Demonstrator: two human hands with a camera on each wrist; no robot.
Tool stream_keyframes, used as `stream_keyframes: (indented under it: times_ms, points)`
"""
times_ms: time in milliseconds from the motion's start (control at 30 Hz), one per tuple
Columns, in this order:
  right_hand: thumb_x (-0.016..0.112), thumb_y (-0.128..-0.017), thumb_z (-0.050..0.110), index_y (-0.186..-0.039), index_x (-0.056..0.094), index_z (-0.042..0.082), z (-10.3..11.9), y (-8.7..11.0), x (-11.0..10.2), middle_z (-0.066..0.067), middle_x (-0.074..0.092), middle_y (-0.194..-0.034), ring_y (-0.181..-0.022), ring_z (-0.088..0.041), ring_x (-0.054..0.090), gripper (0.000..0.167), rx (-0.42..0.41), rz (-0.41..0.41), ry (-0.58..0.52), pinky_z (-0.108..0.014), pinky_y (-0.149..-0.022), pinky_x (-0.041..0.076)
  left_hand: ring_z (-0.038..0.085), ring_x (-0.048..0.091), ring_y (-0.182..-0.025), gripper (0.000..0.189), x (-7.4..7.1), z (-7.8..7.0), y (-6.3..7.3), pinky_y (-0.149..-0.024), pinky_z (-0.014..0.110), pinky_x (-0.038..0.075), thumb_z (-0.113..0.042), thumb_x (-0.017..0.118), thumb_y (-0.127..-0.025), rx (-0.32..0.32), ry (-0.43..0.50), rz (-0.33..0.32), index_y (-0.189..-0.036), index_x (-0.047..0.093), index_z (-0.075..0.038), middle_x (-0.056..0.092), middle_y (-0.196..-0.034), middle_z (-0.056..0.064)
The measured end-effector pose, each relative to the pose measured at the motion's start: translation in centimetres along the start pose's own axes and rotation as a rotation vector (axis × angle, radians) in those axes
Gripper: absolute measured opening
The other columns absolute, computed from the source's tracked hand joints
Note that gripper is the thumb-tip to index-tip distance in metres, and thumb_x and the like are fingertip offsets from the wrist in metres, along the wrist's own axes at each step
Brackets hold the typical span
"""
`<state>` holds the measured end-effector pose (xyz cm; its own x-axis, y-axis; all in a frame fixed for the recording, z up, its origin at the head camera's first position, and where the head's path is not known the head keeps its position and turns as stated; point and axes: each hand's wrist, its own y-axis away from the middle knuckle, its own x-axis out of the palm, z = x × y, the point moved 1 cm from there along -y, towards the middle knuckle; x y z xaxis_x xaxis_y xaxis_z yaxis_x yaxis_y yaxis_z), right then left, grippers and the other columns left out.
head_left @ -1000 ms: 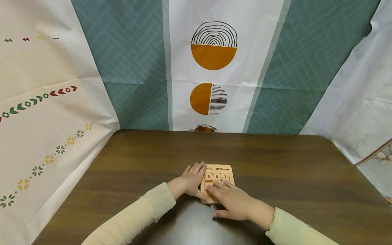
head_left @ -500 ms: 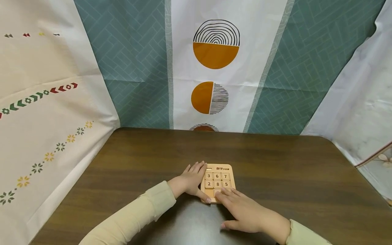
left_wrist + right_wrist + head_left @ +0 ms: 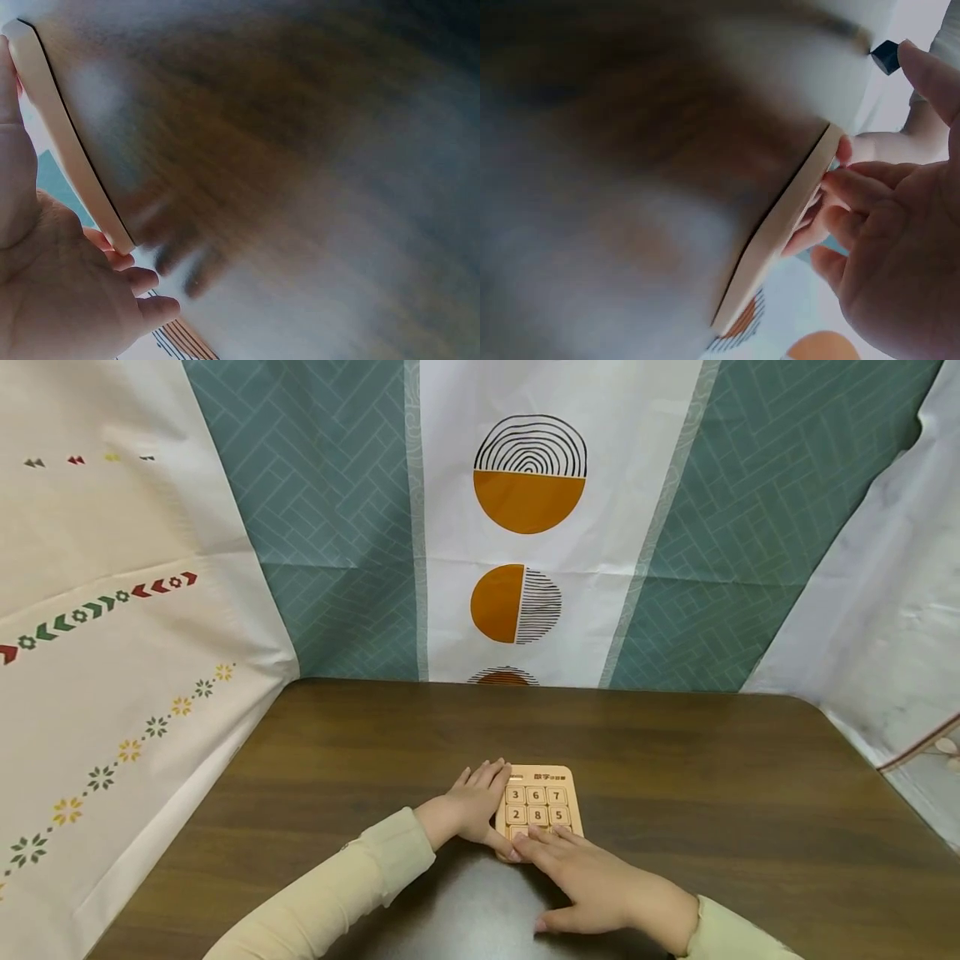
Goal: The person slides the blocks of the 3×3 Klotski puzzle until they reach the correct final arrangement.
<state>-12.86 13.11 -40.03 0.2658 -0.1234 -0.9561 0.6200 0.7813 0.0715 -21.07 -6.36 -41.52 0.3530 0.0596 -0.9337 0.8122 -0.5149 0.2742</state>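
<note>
A wooden number slide puzzle (image 3: 537,796) lies on the table in the head view, with tiles 3, 6, 7 above 2, 8, 5. My left hand (image 3: 474,807) holds its left side, the thumb at the near left corner and the other fingers along the left edge. On the bottom row rest the extended fingertips of my right hand (image 3: 592,878), partly hiding those tiles; its thumb is spread over the table nearer me. Both wrist views show the puzzle's pale side edge (image 3: 71,142) from low down.
The dark wooden table (image 3: 675,760) stretches around the puzzle. Behind it hangs a patterned teal and white cloth (image 3: 345,527), with a pale printed cloth (image 3: 135,635) on the left and another pale cloth (image 3: 885,610) on the right.
My right fingers have moved from the middle row to the bottom row, uncovering 2, 8 and 5. A tile has slid left into the bottom left space. My left hand stays on the puzzle.
</note>
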Motion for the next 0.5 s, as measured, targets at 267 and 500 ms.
stream_keyframes:
  times_ms: [267,500]
  points:
    - [0.059,-0.088,0.053,-0.143,0.04,0.004,-1.4,2.7,0.3,-0.01,0.044,-0.147,-0.138,-0.031,0.036,0.076,-0.001,-0.079,0.036,-0.052,-0.108,0.031,0.03,0.012,-0.147,0.124,0.0,-0.1,-0.1,-0.117,0.049,0.015,-0.07,0.071,-0.066,-0.008,-0.01,0.017,-0.153,0.011,-0.005,0.01,-0.16,0.012]
    - [0.06,-0.088,0.052,-0.144,0.038,0.002,-1.4,3.3,0.6,-0.013,0.042,-0.147,-0.136,-0.031,0.038,0.078,-0.025,-0.105,0.087,-0.052,-0.106,0.033,0.03,0.012,-0.147,0.124,-0.2,-0.1,0.0,-0.117,0.048,0.015,-0.069,0.072,-0.066,-0.008,0.002,0.018,-0.153,0.011,-0.005,0.009,-0.16,0.013]
